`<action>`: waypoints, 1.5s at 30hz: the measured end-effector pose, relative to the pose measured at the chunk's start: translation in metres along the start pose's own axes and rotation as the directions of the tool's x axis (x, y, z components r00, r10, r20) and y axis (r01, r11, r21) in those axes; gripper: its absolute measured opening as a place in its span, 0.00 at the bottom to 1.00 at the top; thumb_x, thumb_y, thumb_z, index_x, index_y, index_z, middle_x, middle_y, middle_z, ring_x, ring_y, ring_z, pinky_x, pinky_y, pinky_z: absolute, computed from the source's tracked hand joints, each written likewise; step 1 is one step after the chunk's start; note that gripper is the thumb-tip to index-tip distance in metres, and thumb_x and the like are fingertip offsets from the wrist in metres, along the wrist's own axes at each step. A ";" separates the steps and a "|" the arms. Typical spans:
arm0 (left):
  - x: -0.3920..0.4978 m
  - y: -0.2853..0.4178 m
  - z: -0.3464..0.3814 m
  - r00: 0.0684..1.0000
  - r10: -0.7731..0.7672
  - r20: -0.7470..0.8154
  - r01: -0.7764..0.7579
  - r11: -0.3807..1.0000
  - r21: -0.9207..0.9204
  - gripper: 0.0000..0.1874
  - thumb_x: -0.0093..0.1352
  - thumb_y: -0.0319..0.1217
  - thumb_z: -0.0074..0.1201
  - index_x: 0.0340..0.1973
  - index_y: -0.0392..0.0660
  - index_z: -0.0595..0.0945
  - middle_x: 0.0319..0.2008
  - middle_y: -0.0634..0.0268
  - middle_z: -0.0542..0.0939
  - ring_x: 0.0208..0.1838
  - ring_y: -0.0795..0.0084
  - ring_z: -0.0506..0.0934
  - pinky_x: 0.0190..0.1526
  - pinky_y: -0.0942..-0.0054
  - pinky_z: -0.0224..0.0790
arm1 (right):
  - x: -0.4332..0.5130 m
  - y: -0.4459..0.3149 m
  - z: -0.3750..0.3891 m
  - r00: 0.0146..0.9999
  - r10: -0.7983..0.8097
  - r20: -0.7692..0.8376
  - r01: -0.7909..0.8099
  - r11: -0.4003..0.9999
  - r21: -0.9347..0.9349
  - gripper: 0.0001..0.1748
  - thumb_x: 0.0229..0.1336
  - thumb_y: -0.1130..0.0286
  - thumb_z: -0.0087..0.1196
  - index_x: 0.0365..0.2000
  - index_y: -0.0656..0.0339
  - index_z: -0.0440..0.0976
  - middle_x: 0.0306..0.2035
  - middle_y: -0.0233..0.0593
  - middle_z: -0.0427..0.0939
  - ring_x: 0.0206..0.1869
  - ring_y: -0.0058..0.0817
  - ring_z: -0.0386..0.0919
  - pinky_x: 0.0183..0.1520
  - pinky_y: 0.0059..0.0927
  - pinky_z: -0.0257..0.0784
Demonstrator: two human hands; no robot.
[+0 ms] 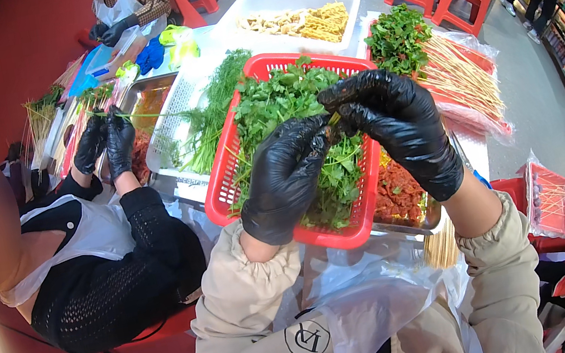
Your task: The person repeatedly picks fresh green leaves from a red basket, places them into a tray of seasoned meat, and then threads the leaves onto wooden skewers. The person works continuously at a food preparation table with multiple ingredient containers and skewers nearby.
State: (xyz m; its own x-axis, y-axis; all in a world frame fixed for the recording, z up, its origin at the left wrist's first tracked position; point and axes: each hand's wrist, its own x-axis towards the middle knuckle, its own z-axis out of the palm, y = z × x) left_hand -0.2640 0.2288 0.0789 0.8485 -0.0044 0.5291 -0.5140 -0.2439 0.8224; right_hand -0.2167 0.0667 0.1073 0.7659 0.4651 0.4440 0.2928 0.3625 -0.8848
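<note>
Both my hands wear black gloves with reddish smears at the fingertips. My left hand (290,175) and my right hand (396,121) meet above a red plastic basket (346,238), their fingers pinched together around a small greenish piece (334,119) that is mostly hidden. Fresh cilantro (282,92) fills the basket. Red marinated meat (400,190) lies in a metal tray partly under my right forearm. Bamboo skewers (459,77), with bundles of cilantro (397,39) at their far left end, rest on a red tray to the right.
A co-worker in black gloves (111,143) handles a green stem at left; another person (125,23) sits beyond. A white tub (287,4) of tofu pieces stands behind the basket. Dill (225,102) lies in a white tray. Bare skewers (440,248) stick out at the near edge, beside scissors (475,172).
</note>
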 end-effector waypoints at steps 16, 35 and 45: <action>-0.002 0.012 0.009 0.998 0.069 -0.008 -0.066 0.981 0.180 0.11 0.61 0.18 0.48 0.39 0.34 0.77 0.31 0.54 0.77 0.35 0.58 0.75 0.38 0.68 0.66 | -0.014 -0.016 -0.027 0.879 -0.358 0.314 0.398 0.189 -0.898 0.19 0.43 0.78 0.55 0.41 0.56 0.74 0.29 0.41 0.74 0.30 0.39 0.74 0.28 0.36 0.70; -0.007 0.015 0.053 0.923 -0.339 -0.181 0.178 0.794 -0.581 0.13 0.70 0.29 0.41 0.45 0.35 0.76 0.43 0.60 0.77 0.46 0.72 0.73 0.50 0.74 0.64 | -0.030 0.033 0.010 0.967 -0.254 -0.016 0.218 0.859 -0.463 0.13 0.50 0.80 0.48 0.40 0.67 0.69 0.38 0.53 0.71 0.44 0.50 0.68 0.48 0.39 0.64; -0.009 0.006 0.042 0.925 -0.336 -0.178 0.194 0.819 -0.539 0.15 0.71 0.32 0.39 0.48 0.36 0.74 0.45 0.58 0.76 0.47 0.70 0.73 0.51 0.73 0.64 | -0.030 0.043 0.011 0.974 -0.210 0.088 0.227 0.867 -0.444 0.18 0.51 0.77 0.51 0.45 0.67 0.66 0.39 0.49 0.71 0.42 0.41 0.71 0.45 0.34 0.66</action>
State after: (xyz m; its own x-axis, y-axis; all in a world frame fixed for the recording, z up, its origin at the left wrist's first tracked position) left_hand -0.2698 0.1863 0.0700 0.9352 0.2499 0.2507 -0.3245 0.3224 0.8892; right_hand -0.2334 0.0769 0.0576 0.6339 0.4480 0.6305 0.6817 0.0613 -0.7290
